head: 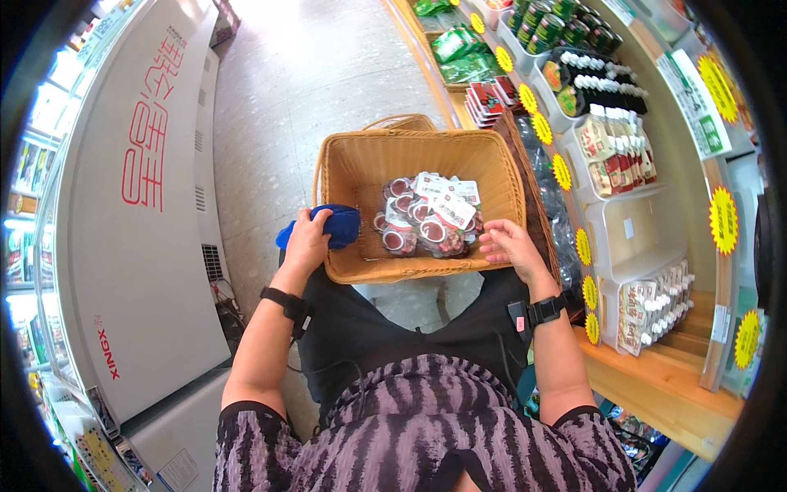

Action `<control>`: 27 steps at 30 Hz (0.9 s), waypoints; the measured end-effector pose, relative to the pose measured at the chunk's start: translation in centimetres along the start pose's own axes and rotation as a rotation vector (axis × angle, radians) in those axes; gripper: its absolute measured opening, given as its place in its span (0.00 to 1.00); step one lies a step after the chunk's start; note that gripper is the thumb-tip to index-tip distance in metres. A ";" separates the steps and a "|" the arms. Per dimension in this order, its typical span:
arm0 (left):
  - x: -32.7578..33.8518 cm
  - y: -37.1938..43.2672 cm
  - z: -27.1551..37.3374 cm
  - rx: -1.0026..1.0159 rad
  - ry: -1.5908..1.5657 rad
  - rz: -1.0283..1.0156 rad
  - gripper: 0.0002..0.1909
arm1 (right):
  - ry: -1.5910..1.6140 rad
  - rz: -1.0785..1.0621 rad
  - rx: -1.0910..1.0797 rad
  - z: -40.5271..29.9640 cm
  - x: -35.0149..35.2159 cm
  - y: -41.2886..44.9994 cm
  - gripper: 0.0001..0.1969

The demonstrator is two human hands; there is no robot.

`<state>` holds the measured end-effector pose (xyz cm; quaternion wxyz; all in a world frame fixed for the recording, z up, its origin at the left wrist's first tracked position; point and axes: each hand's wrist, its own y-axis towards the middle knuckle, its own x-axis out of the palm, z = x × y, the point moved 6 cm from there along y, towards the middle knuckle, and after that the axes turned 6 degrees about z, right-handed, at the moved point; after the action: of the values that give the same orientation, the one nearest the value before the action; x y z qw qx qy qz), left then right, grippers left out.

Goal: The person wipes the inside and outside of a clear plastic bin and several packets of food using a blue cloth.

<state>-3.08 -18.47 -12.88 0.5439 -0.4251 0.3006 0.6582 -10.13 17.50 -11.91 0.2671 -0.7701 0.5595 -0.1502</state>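
A woven wicker basket (369,154) stands in front of my knees. Inside it lies a pile of small clear snack packets (430,215) with white labels and round dark red stickers. My left hand (307,237) grips a bunched blue cloth (342,226) at the basket's left rim. At the right inner side, my right hand (510,245) hovers by the packets with its fingers apart and nothing in them. Both wrists wear black straps.
Left of me runs a white display freezer (129,246). On the right, wooden shelving (664,381) holds pouches (615,147) with white caps in clear bins, green cans (547,31) and yellow price tags. A dark wicker basket (532,178) borders the shelf. Tiled floor (276,123) extends ahead.
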 end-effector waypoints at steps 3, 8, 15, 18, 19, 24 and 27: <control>-1.2 0.8 0.2 0.036 -0.023 0.058 0.20 | -0.027 -0.033 0.029 1.1 0.7 0.6 0.13; -3.5 5.1 0.5 0.101 -0.178 0.200 0.20 | -0.045 -0.024 0.076 1.3 0.4 1.5 0.13; 1.8 5.6 -1.5 0.125 0.010 -0.015 0.39 | -0.053 -0.003 0.128 2.0 -0.5 6.1 0.12; 2.1 5.4 -1.7 0.067 -0.087 -0.030 0.41 | -0.149 0.058 0.146 3.6 -0.5 9.6 0.14; 2.2 5.3 -1.4 0.075 -0.093 -0.034 0.41 | -0.148 0.069 0.147 4.4 -0.6 11.2 0.14; 2.1 5.2 -1.1 0.062 -0.059 -0.014 0.40 | -0.738 0.225 -0.110 7.2 -0.6 17.3 0.29; 2.3 5.0 -1.2 0.059 -0.039 -0.021 0.41 | -0.875 0.249 0.007 8.1 0.0 18.4 0.36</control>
<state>-7.73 -19.62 -15.78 0.5687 -0.3989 0.3046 0.6517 -20.20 15.21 -29.11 0.4972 -0.6871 0.4816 0.2207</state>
